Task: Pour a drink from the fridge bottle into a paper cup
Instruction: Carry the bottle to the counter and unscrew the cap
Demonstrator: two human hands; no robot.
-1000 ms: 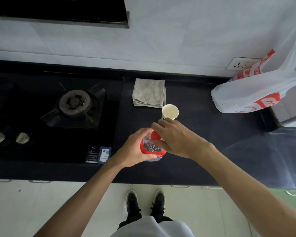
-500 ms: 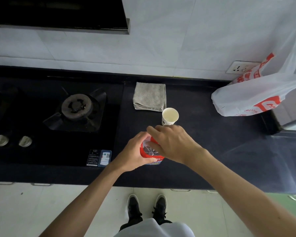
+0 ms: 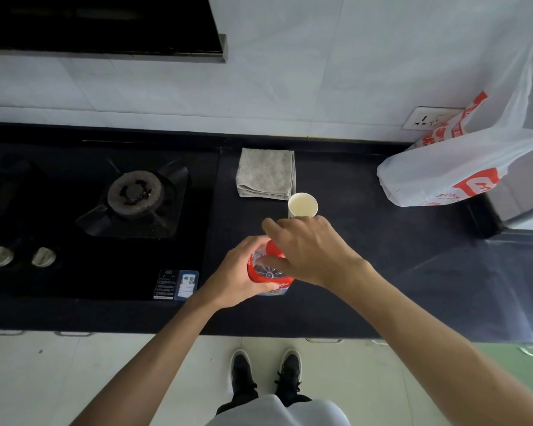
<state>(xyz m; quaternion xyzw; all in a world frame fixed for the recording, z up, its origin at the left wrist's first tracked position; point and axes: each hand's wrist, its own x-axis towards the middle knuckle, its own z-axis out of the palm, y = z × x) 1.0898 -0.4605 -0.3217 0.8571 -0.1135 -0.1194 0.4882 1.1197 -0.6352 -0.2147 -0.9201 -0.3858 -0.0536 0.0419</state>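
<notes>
At the far left of the dark surface (image 3: 366, 256) two pale stove knobs (image 3: 20, 256) sit in front of a black gas hob with a round grey burner (image 3: 134, 192), and a small printed label sticker (image 3: 176, 285) lies at the hob's near right corner. Next comes the left hand (image 3: 240, 272), wrapped around the side of a clear plastic bottle with a red label (image 3: 263, 272); the bottle stands upright on the surface near its front edge, long axis vertical, its top pointing up toward the camera. The right hand (image 3: 311, 250) is over the bottle's top with fingers curled around it, hiding the cap, so whether it is pinched tight cannot be told. Just behind that hand stands a white paper cup (image 3: 302, 205), upright, mouth up, with a folded grey cloth (image 3: 266, 173) close behind it. Far right, a white plastic bag with red print (image 3: 462, 167) lies against the wall.
</notes>
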